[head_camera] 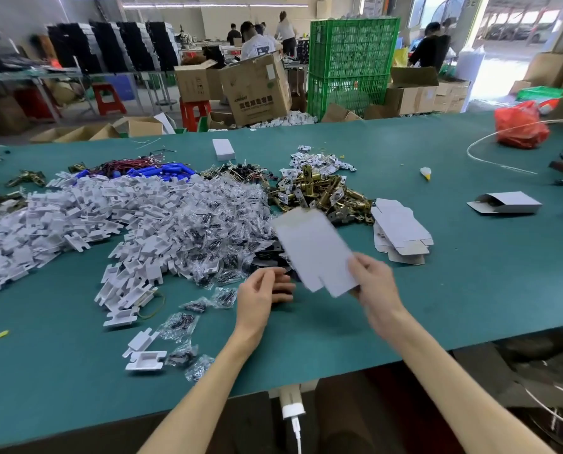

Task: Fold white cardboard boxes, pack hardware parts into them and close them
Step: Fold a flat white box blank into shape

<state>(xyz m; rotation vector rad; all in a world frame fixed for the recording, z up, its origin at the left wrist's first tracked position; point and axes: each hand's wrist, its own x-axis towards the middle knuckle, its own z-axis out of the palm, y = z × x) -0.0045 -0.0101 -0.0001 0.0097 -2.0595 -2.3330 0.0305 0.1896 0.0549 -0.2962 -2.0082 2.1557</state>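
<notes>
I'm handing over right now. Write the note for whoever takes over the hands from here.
Right hand pinches a flat box blank, not yet folded. Left hand is loosely curled beside it; grip unclear. Stack of blanks lies right of the brass parts; white plastic parts and small parts bags are heaped left. One folded box lies at right with a flap open. Left: fold this blank, pack, close.

Pinched in the fingers of the right hand (376,286): 1 flat box blank (312,247), slanting up and left. Just beyond those fingers, a stack of blanks (401,231) on the table (437,306); far right, 1 folded box (506,203) (well apart from the stack). Beyond the fingers of the left hand (260,293), screw bags (208,231); farther left, plastic parts (109,217).
</notes>
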